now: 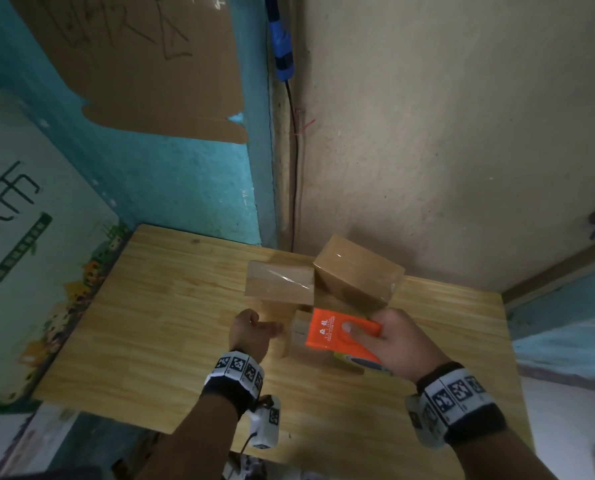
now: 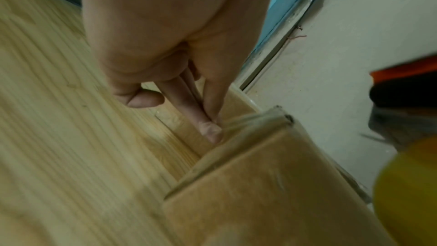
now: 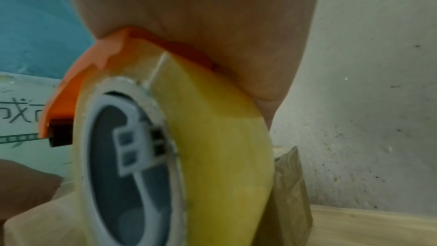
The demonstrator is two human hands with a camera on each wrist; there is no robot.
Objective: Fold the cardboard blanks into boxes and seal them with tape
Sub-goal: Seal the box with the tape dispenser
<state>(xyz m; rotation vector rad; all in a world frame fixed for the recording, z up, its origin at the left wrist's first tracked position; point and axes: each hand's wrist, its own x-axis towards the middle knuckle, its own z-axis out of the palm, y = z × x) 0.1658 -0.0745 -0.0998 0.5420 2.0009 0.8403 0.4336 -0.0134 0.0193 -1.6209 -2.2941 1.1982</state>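
Observation:
A small cardboard box [image 1: 298, 337] [image 2: 260, 194] stands in the middle of the wooden table [image 1: 150, 323]. Over its top my right hand [image 1: 386, 341] grips an orange tape dispenser [image 1: 330, 332] [image 3: 94, 74] that carries a yellow tape roll [image 3: 212, 137] [image 2: 413, 184]. My left hand [image 1: 272, 329] [image 2: 208, 119] is just left of the box. Its straight fingertips [image 2: 210, 130] press against the box's upper left edge, where clear tape shows. The dispenser and my right hand hide most of the box top.
Two taped cardboard boxes [image 1: 278, 282] [image 1: 358, 275] sit behind the small one, near the corner of the beige wall. A printed board [image 1: 29, 237] leans at the table's left edge. The left and front parts of the tabletop show bare wood.

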